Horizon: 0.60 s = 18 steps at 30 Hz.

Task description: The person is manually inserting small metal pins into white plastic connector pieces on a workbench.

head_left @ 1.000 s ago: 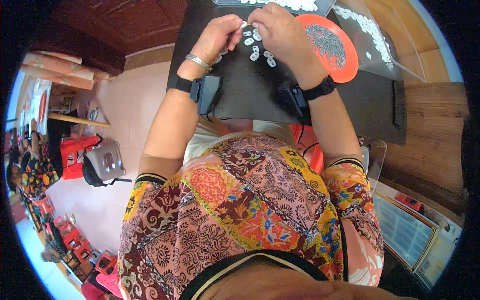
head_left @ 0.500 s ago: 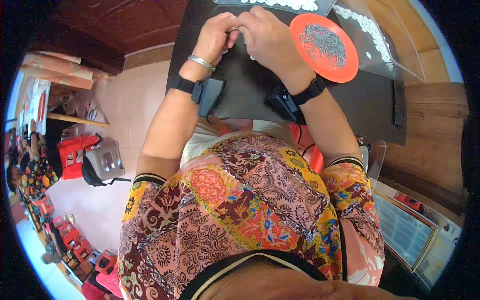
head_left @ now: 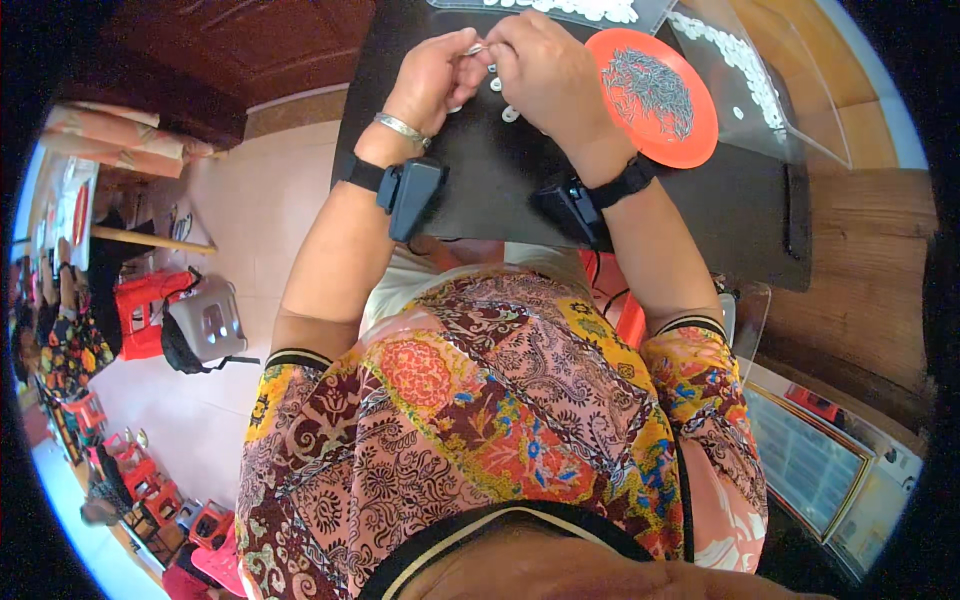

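Over the far part of the black table, both hands meet fingertip to fingertip. My left hand [head_left: 428, 82], wearing a silver bangle, pinches a small white piece [head_left: 475, 49] between thumb and finger. Against that piece presses my right hand [head_left: 548, 75], its fingertips closed; whatever they hold is too small to make out. Several small white disc-like pieces, such as this white disc [head_left: 510, 114], lie on the table beneath and between the hands. To the right of my right hand sits an orange-red plate [head_left: 697, 150] holding a heap of thin grey metal pins or screws [head_left: 650, 90].
A clear tray [head_left: 460, 4] with white pieces stands at the table's [head_left: 680, 210] far edge. More white pieces [head_left: 735, 55] lie in a clear-walled container at the right. Off to the left are a grey stool [head_left: 208, 320] with a black bag, red stools, and people.
My hands have drawn slightly apart and turned, so the white piece in my left fingers shows more. White discs on the table beneath have come into view.
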Each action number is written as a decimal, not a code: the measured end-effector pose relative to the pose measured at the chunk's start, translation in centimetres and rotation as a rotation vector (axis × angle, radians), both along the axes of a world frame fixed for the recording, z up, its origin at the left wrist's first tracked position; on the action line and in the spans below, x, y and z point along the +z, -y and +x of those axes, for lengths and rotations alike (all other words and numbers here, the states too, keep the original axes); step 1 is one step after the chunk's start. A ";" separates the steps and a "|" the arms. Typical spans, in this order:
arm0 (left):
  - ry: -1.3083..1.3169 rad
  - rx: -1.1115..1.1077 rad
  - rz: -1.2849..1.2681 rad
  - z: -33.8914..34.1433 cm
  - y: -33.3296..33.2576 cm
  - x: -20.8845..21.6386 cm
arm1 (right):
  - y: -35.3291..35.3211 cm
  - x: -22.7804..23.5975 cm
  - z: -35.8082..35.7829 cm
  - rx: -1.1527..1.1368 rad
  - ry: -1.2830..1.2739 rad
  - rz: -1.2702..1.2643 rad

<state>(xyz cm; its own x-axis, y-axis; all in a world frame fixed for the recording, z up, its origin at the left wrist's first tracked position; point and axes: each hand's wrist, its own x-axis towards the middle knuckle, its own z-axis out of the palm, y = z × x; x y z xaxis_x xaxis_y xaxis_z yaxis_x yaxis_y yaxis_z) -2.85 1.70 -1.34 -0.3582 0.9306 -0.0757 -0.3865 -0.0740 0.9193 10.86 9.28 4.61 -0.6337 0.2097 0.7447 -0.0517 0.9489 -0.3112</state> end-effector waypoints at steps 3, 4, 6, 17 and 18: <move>0.110 -0.079 -0.016 -0.4 0.0 -0.1 | -0.3 -0.1 0.1 -0.026 0.044 -0.005; 0.174 -0.111 -0.005 -0.5 0.0 0.0 | -0.5 -0.3 0.0 -0.052 0.053 -0.004; 0.178 -0.126 0.032 -0.4 0.1 0.3 | -0.6 -0.2 0.0 -0.077 0.063 -0.003; 0.140 -0.041 0.054 -0.3 -0.2 0.3 | -1.8 -1.7 -0.9 0.094 -0.280 0.278; 0.095 -0.017 0.061 -0.4 -0.1 0.2 | -1.7 -1.7 -0.9 0.098 -0.281 0.277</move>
